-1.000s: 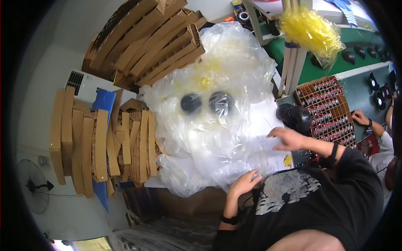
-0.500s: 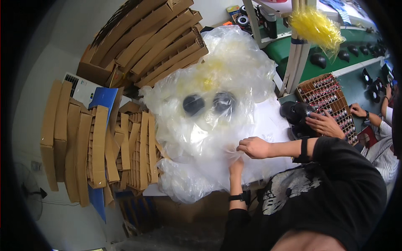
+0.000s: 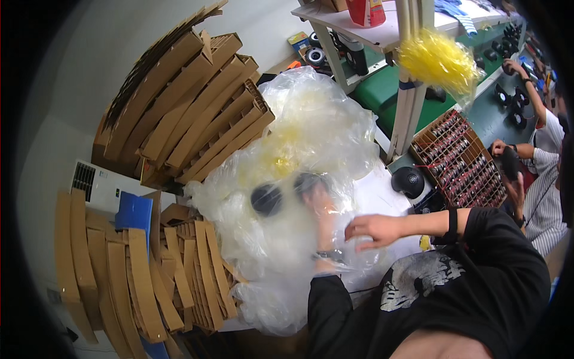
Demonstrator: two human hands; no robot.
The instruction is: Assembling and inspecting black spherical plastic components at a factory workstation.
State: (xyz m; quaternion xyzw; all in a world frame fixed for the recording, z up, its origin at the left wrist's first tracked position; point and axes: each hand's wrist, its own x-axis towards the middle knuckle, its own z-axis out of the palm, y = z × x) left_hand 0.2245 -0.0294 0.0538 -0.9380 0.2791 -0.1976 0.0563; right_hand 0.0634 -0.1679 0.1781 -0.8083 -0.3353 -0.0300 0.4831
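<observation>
The left hand (image 3: 320,200) was seen through a haze of clear plastic bags (image 3: 341,113), the forearm being covered by the film as far as the wristband (image 3: 330,255). Its fingers were laid at the right-hand black round piece (image 3: 306,180), which was partly hidden by them; whether the piece was gripped or only touched could not be told through the plastic. A second black round piece (image 3: 266,200) was placed to the left, just beside the first and likewise covered by film.

The right hand (image 3: 373,230) was held above the near right part of the plastic, palm down, with the fingers loosely bent and spread a little apart. Nothing was seen to be gripped by it, and whether the film was brushed by the fingertips could not be made out.

The heap of bags was spread over a white bench (image 3: 382,188). To the right, a black dotted dome (image 3: 408,182) was set near a divided cardboard tray (image 3: 460,158) filled with wired parts. More cardboard trays (image 3: 140,281) were stacked on the left.
</observation>
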